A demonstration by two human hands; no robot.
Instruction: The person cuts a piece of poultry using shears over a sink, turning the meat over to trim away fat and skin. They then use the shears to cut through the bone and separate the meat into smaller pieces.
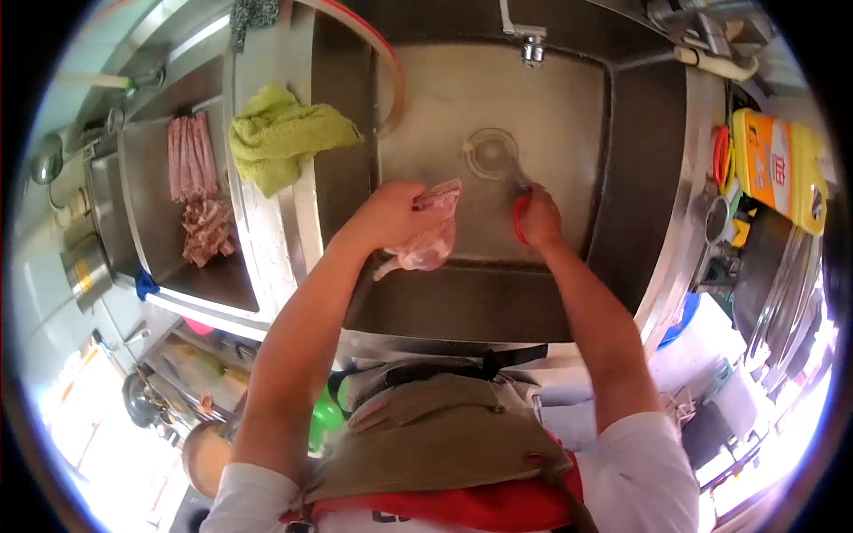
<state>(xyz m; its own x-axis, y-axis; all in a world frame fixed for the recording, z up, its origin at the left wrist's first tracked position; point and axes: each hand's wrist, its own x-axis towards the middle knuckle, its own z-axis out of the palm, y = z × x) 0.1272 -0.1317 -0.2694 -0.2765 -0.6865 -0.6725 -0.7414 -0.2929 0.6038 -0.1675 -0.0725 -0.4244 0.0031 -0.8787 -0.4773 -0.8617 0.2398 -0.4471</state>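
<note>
Over the sink (pixel 542 98), my left hand (pixel 389 213) grips a raw poultry leg (pixel 431 244), pinkish with pale skin and a bony end pointing down to the left. To its right, my right hand (pixel 542 218) is closed around red-handled scissors (pixel 519 222). Their dark blades point up and left, toward the round drain (pixel 490 154), and are partly blurred. The scissors and the meat are apart.
A green cloth (pixel 286 135) lies on the sink's left edge. Further left, a metal basin (pixel 147 160) holds long reddish meat strips (pixel 192 160) and a pile of meat pieces (pixel 208 233). A faucet (pixel 532 51) is at the back; a yellow jug (pixel 777 164) stands right.
</note>
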